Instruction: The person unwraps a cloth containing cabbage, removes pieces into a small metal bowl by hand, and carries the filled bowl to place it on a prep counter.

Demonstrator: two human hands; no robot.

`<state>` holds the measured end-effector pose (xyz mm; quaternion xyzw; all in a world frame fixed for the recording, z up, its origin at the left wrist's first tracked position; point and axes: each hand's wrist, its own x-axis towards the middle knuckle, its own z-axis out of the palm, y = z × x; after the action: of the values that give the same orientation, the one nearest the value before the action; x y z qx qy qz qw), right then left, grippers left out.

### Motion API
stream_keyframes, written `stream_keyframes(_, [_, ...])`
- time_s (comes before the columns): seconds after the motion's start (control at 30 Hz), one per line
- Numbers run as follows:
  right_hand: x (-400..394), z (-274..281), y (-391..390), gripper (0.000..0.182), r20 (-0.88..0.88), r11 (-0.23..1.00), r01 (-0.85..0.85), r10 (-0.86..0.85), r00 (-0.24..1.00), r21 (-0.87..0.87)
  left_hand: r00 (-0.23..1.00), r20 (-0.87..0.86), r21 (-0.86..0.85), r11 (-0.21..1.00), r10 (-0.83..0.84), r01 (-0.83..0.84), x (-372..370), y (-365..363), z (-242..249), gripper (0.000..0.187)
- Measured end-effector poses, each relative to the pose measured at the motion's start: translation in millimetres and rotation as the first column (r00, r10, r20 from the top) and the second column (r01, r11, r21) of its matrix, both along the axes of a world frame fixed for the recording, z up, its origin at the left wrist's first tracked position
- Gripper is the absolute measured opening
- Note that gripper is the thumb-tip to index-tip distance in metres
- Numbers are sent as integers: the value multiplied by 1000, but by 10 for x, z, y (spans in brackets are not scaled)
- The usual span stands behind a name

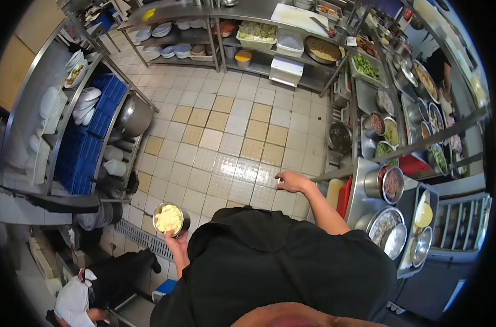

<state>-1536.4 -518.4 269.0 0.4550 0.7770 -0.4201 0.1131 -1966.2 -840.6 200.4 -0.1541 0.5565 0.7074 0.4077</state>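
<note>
My left hand (176, 243) is wrapped round a round metal container (186, 220), held out at my left side above the floor. A heap of pale yellow, crumbly-looking food (168, 218) fills it. My right hand (292, 182) reaches forward over the tiles with its fingers apart and nothing in them. Close to my right forearm is a steel counter (358, 180), where a metal pot of brownish food (391, 184) and several metal bowls (393, 241) stand.
At the left are racks with blue crates (84, 152) and white dishes. A co-worker (87, 294) bends at the lower left. Ahead, a steel table (248, 12) bears a white cutting board (298, 18). Food pans (367, 68) line the right side. Tiled floor (215, 163) lies between.
</note>
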Motion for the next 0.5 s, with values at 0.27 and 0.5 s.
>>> stream_keyframes(0.27, [372, -1404, 909, 35, 15, 805, 586, -587, 809, -98, 989, 63, 54, 990, -133, 130, -933, 1938, -333, 59])
stream_keyframes(0.5, [700, -1480, 350, 13, 522, 572, 803, -639, 565, -169, 929, -89, 231, 899, -361, 371, -1903, 4516, -84, 57])
